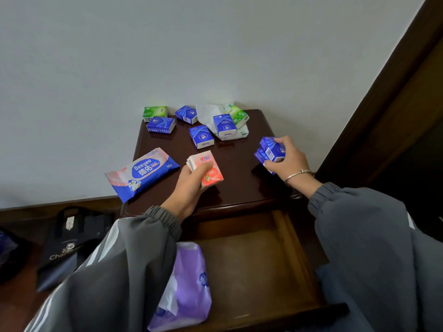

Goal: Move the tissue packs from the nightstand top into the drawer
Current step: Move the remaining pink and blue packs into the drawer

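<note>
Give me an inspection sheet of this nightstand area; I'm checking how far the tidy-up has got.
Surface: dark wooden nightstand top; drawer below it pulled open.
Job's things: loose blue packs and green packs at the back; wipes pack overhanging the left edge; purple pack lying in the drawer.
Clutter: crumpled white wrapper under the back-right packs.
Hands: left hand grips a red pack; right hand grips a blue stack.
Cables: nothing seen.
Surroundings: plain wall behind; black bag on the floor, left.
</note>
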A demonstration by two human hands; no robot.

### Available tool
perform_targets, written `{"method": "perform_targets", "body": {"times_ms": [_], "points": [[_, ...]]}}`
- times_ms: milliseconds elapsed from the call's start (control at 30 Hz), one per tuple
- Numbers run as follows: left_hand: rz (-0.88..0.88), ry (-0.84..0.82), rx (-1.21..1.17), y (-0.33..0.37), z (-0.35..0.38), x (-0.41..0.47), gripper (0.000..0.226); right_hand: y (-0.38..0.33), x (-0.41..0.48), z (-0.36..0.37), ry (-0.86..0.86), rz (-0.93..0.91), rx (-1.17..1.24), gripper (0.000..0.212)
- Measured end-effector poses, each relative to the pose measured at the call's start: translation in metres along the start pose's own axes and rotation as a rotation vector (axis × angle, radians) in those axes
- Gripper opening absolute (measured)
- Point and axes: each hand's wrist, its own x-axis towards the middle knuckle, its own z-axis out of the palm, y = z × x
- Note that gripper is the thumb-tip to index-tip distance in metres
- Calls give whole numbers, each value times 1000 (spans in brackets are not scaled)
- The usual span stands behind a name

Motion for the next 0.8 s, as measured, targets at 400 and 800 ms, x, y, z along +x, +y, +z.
{"method": "perform_targets", "body": {"times_ms": [400, 800], "points": [[-198, -36, 202, -1, -72, -132, 27, -19, -182, 16, -520, 6, 116, 57], [-387, 67, 138, -63, -91, -141, 35, -1, -197, 99, -604, 60, -268, 81]]}}
